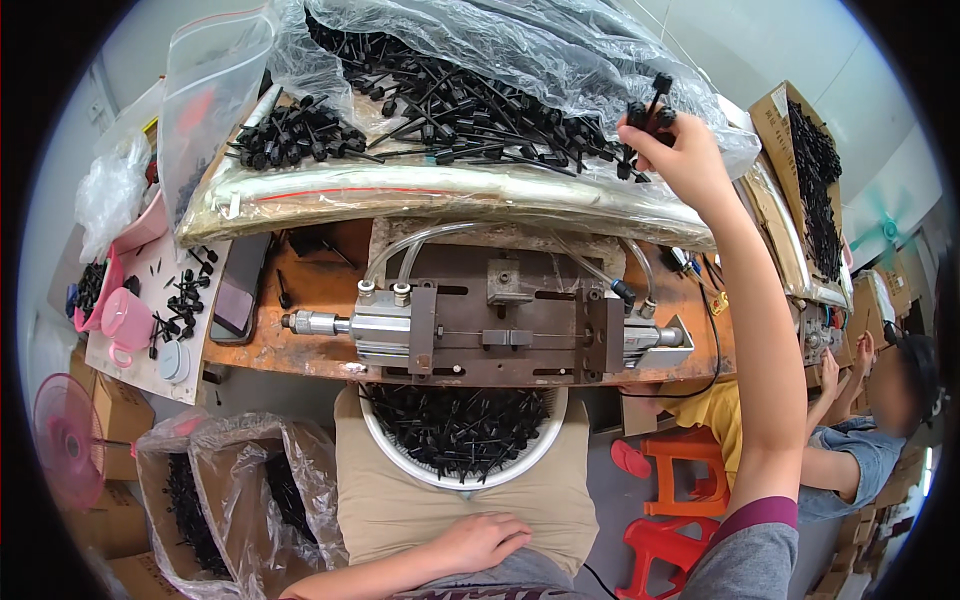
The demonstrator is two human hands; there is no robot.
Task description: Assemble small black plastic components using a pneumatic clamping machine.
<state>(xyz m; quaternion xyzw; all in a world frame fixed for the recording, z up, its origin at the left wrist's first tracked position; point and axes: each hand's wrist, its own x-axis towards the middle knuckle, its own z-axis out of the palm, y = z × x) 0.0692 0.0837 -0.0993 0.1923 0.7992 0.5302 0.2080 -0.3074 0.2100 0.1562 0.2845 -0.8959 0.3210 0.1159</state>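
Note:
My right hand [682, 158] is raised over the right end of the heaped bench. Its fingers are closed on a few black stemmed plastic parts [660, 88] with knobbed heads. Beneath and left of it spreads a large pile of similar black parts [450, 105]. My left hand [482, 540] lies flat on my lap, fingers stretched out and holding nothing. A white basket [468, 482] full of the black parts sits between my thighs. Ahead of it, a metal clamping fixture [508, 340] with pneumatic cylinders and clear hoses is mounted on the wooden bench.
A smaller pile [295, 135] lies at the far left. On the left stand a pink cup [126, 318], a phone-like slab [238, 290] and a small white jar [174, 362]. Plastic-lined boxes [235, 500] are at lower left. Orange [688, 470] and red stools [660, 560] and another person [850, 460] are at right.

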